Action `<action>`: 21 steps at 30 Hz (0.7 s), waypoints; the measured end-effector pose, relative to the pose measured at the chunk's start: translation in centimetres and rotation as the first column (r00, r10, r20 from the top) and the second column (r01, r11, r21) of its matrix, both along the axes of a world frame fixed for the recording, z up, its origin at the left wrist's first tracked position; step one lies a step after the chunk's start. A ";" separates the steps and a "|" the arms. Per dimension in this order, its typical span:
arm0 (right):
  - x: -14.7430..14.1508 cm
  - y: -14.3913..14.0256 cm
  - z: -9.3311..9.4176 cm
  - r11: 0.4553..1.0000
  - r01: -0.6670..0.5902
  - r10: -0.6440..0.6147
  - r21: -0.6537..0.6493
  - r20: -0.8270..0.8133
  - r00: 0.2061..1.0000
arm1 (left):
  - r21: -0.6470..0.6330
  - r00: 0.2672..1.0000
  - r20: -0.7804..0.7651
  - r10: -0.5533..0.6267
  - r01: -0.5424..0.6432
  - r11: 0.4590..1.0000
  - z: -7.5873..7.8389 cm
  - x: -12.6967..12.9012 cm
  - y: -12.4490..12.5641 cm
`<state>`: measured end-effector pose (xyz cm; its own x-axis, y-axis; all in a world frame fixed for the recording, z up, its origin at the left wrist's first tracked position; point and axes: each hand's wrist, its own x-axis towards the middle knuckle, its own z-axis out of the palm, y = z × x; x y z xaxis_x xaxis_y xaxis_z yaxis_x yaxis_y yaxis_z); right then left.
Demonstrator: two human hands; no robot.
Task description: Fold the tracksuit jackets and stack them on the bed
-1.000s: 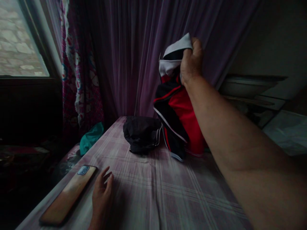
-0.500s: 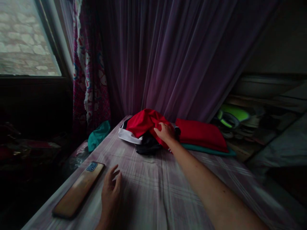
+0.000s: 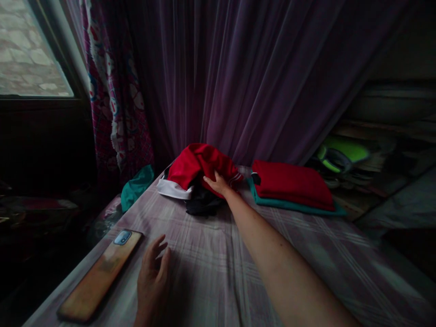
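We find the right hand (image 3: 218,183) reaching to the red garment (image 3: 199,165), its grip loose, fingers lying on the cloth; whether they pinch it we cannot tell. The garment sits crumpled over a black garment (image 3: 201,204) on the plaid-covered bed (image 3: 211,263). Right of the red garment lies a folded red and teal stack (image 3: 293,188). Nearer us than the garment, the left hand (image 3: 153,277) rests flat, its grip wide, beside a phone (image 3: 100,272). We read no labels or writing.
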<state>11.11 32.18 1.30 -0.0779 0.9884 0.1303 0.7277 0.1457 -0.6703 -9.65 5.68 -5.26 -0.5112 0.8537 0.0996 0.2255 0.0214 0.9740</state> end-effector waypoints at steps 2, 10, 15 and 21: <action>2.2 -0.7 1.1 0.999 0.030 -0.032 0.033 0.064 0.997 | -0.023 1.000 0.010 -0.003 0.003 1.000 0.0 -0.3 -0.1; 18.7 -7.1 2.6 0.937 0.251 -0.348 0.241 0.614 0.708 | -0.008 1.000 -0.002 -0.021 0.021 1.000 0.0 -0.3 0.3; 21.6 -8.3 5.4 0.933 0.288 -0.357 0.217 0.677 0.644 | -0.015 0.999 0.022 -0.028 0.028 1.000 0.1 -0.3 0.3; 18.7 -12.8 10.1 0.963 0.170 -0.270 0.211 0.677 0.685 | -0.035 0.999 0.035 -0.024 0.026 0.999 0.0 -0.6 0.5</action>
<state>29.86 19.37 11.45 0.0221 0.9685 0.2481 0.9981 -0.0359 0.0511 -10.23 6.19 -5.23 -0.4923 0.8689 0.0517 0.1924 0.0507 0.9800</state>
